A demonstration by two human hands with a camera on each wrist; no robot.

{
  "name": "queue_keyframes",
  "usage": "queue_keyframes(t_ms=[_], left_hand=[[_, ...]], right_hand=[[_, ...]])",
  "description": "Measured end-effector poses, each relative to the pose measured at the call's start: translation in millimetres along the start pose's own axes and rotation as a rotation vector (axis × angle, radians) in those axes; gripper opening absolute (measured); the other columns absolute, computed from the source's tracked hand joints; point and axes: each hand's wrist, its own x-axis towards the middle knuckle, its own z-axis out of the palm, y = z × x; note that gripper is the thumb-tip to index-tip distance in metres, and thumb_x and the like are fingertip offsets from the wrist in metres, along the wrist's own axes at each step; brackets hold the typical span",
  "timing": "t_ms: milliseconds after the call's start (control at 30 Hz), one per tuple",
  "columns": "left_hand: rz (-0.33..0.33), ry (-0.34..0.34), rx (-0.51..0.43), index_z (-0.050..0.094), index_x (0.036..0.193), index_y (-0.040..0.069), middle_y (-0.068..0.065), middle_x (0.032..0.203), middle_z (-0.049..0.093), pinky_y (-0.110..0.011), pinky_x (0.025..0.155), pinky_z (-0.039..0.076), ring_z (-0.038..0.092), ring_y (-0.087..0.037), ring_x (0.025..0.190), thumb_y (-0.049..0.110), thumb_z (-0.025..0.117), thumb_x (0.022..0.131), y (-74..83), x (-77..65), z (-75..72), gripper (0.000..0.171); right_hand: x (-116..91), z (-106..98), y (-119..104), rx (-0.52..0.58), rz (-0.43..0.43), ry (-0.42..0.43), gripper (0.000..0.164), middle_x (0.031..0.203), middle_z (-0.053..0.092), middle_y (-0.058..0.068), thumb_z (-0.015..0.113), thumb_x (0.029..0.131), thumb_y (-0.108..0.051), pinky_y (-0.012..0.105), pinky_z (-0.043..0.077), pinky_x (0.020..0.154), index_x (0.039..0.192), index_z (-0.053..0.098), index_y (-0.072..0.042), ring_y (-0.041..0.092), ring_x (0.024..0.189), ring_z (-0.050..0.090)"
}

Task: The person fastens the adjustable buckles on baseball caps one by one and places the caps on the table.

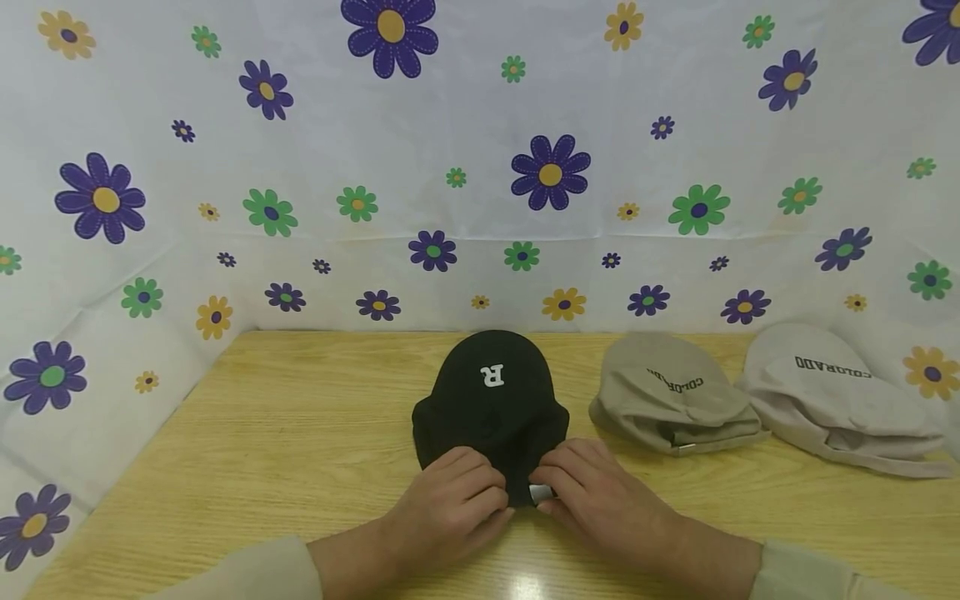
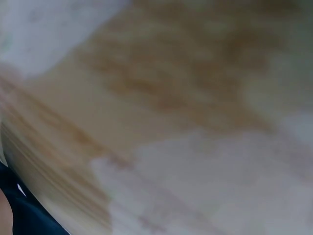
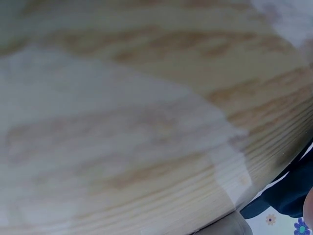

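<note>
A black cap with a white letter R lies on the wooden table in front of me, its strap end toward me. At its near edge my left hand pinches the left part of the strap. On the other side my right hand pinches the strap beside a silver metal buckle. In the left wrist view only a corner of the black cap shows. The right wrist view catches a dark piece of the cap at its right edge.
A khaki cap marked COLORADO lies to the right of the black one. Farther right is a pale beige COLORADO cap. A white cloth with flowers hangs behind and beside the wooden table.
</note>
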Motion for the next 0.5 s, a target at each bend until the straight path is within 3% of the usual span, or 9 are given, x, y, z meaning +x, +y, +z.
queue_keyframes(t_ms=[300,500], left_hand=[[-0.007,-0.011,0.012,0.065,0.079,0.015,0.003,0.084,0.064,-0.028,0.08,0.049,0.059,-0.014,0.079,0.019,0.065,0.091,1.3,-1.2,1.7,0.013],[-0.02,-0.021,0.003,0.066,0.08,0.015,0.004,0.085,0.065,-0.028,0.081,0.049,0.059,-0.014,0.081,0.019,0.072,0.087,2.9,1.5,3.4,0.009]], right_hand=[[-0.7,0.1,0.0,-0.004,0.001,-0.006,0.02,0.106,0.061,-0.004,0.055,0.102,-0.03,0.029,0.042,0.094,0.107,0.063,-0.012,0.015,0.102,0.054],[-0.7,1.3,-0.4,-0.004,-0.003,0.008,0.021,0.106,0.061,-0.004,0.054,0.103,-0.03,0.03,0.043,0.091,0.107,0.064,-0.012,0.015,0.101,0.054]])
